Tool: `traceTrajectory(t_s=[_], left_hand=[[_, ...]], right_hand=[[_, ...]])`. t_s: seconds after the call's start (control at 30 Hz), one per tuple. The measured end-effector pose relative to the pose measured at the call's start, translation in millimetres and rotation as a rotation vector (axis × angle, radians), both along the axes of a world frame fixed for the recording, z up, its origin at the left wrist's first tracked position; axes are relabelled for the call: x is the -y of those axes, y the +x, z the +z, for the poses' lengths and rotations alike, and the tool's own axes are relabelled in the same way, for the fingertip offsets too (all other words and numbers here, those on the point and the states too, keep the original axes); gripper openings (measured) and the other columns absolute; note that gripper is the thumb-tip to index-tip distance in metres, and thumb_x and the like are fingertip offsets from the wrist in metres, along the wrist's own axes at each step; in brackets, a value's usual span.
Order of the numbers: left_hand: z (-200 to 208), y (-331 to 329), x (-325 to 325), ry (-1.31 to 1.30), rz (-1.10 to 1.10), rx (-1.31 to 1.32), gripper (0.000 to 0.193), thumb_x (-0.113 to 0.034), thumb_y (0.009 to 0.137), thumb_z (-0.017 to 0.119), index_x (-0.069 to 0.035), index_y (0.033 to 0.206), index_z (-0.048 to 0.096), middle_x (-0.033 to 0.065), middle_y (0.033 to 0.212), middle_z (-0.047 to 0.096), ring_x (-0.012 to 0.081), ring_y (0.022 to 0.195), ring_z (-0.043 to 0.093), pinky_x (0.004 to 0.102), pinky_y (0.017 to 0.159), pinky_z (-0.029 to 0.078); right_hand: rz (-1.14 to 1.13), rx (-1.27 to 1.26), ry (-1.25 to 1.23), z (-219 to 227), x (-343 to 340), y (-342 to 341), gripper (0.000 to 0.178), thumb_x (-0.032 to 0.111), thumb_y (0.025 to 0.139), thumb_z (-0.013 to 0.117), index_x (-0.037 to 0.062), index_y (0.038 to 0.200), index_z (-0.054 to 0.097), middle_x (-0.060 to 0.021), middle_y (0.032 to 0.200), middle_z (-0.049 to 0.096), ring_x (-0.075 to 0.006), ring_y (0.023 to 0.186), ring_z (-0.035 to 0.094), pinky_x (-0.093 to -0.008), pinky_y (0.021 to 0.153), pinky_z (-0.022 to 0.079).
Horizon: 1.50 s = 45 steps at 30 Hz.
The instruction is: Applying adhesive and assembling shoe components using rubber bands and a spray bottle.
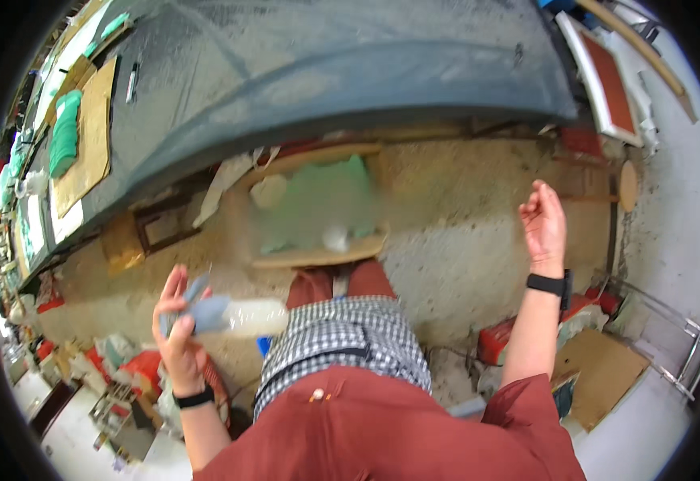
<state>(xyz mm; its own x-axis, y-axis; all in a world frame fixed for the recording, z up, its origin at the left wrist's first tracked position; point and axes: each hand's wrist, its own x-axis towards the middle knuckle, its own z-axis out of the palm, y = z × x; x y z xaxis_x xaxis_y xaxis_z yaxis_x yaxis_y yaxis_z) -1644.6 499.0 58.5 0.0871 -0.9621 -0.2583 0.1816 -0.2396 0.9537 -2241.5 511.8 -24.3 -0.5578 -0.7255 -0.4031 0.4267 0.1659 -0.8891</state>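
My left hand [175, 325] is closed around the blue-grey head of a spray bottle [246, 317]. The bottle lies sideways in the air, its translucent body pointing right toward the checked cloth at my waist. My right hand [544, 224] is raised at the right, palm up, with loosely bent fingers and nothing in it. Between the hands, at my feet, is a cardboard box [318, 258] with green material [326, 196] inside; this area is blurred.
A long table with a dark cover [326, 72] stretches across the front. On its left lie cardboard [93, 152], a green folded stack [64, 132] and a marker [133, 82]. A white-framed red panel [606, 76] leans at the right. Behind my right arm are a cardboard sheet [606, 377] and metal legs [696, 353].
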Motion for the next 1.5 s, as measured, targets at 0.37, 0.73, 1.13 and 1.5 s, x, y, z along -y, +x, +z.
traceTrajectory(t_s=[0.37, 0.73, 1.13, 1.5], left_hand=[[-12, 1, -51, 0.026, 0.190, 0.057, 0.023, -0.004, 0.080, 0.067, -0.005, 0.103, 0.066, 0.0206, 0.150, 0.045, 0.0373, 0.144, 0.036, 0.0571, 0.109, 0.043], [-6, -124, -121, 0.092, 0.651, 0.205, 0.025, -0.008, 0.081, 0.069, -0.006, 0.105, 0.065, 0.0219, 0.151, 0.044, 0.0396, 0.144, 0.036, 0.0550, 0.120, 0.025], [17, -212, -108, 0.141, 0.813, 0.204, 0.025, -0.008, 0.082, 0.068, -0.006, 0.107, 0.065, 0.0223, 0.152, 0.043, 0.0380, 0.145, 0.036, 0.0532, 0.120, 0.027], [12, -198, -86, 0.161, 0.778, 0.200, 0.023, -0.011, 0.083, 0.070, -0.007, 0.105, 0.066, 0.0198, 0.154, 0.041, 0.0392, 0.145, 0.034, 0.0550, 0.119, 0.029]], right_hand=[[0.125, -0.333, 0.122, -33, 137, -38, 0.032, 0.013, 0.094, 0.067, 0.0066, 0.125, 0.059, -0.0017, 0.103, 0.064, -0.0108, 0.086, 0.061, -0.0289, 0.074, 0.055], [0.163, -0.787, 0.334, -129, 311, -220, 0.042, 0.032, 0.090, 0.073, 0.0076, 0.122, 0.060, -0.0029, 0.108, 0.063, -0.0151, 0.094, 0.058, -0.0332, 0.071, 0.050], [0.391, -1.002, 0.677, -143, 409, -292, 0.046, 0.039, 0.085, 0.073, -0.0015, 0.105, 0.068, -0.0134, 0.093, 0.069, -0.0232, 0.071, 0.061, -0.0370, 0.067, 0.047], [0.371, -1.307, 0.637, -165, 402, -295, 0.040, 0.037, 0.087, 0.066, 0.0010, 0.103, 0.068, -0.0140, 0.100, 0.072, -0.0280, 0.096, 0.068, -0.0379, 0.085, 0.050]])
